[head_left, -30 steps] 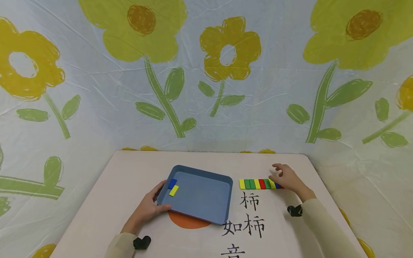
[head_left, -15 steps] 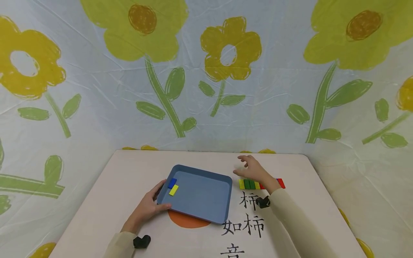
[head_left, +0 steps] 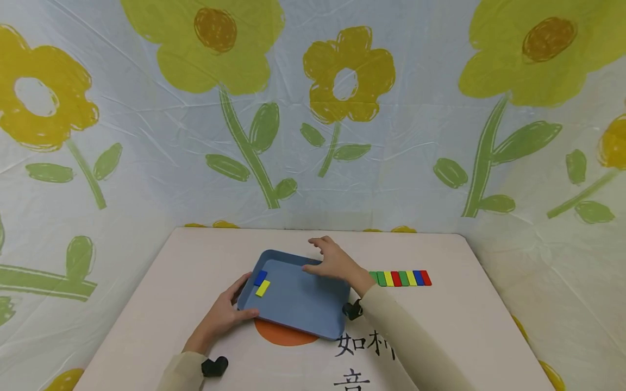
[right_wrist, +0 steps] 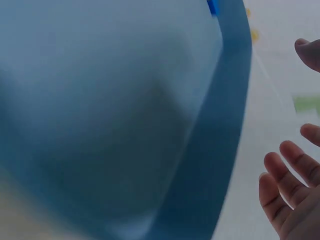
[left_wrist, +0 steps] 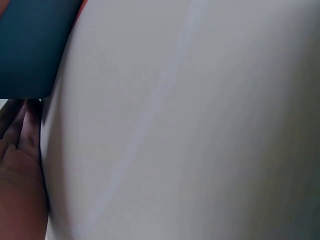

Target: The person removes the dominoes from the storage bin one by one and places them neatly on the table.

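Note:
A blue-grey tray (head_left: 303,298) lies slightly turned on the table. My left hand (head_left: 225,312) holds its left corner, thumb on the near rim and fingers along the left side; in the left wrist view those fingers (left_wrist: 31,130) meet the tray's edge. Inside the tray, at the left, are a blue tile (head_left: 261,278) and a yellow tile (head_left: 262,288). My right hand (head_left: 337,263) hovers over the tray's far right rim, fingers spread and holding nothing. To the right, a row of coloured tiles (head_left: 395,278) lies side by side, its left end hidden by my right wrist.
Black characters (head_left: 352,343) and an orange disc (head_left: 287,333) are printed on the pale tabletop (head_left: 210,250). The tray covers part of the disc. Behind the table and at its sides hangs a flowered cloth (head_left: 391,163).
My right hand has travelled left from above the right end of the tile row to over the tray, holding nothing. The left hand and tray stay put.

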A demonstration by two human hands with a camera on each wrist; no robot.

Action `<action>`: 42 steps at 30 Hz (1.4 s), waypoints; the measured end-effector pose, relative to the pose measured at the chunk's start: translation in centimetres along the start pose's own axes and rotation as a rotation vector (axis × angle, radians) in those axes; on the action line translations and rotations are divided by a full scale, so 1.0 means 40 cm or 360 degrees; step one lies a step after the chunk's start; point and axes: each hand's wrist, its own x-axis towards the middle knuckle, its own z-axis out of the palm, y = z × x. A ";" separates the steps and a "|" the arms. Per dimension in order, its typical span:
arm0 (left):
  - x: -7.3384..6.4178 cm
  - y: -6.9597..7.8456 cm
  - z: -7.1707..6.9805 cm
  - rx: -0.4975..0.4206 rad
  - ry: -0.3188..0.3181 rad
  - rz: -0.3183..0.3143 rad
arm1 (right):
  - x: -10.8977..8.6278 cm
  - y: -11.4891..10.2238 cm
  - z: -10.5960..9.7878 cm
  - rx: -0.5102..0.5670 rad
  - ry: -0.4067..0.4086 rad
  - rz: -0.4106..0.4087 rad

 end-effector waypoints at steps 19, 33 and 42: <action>0.002 -0.002 -0.010 -0.0009 -0.0013 0.0030 | 0.072 -0.090 0.175 -0.0173 -0.0222 -0.0007; 0.001 0.003 -0.001 -0.0024 -0.0024 -0.0007 | 0.100 -0.113 0.234 -0.0144 -0.0316 -0.0028; -0.001 0.003 -0.005 -0.0067 -0.0021 0.0053 | 0.114 -0.113 0.247 -0.0174 -0.0340 -0.0138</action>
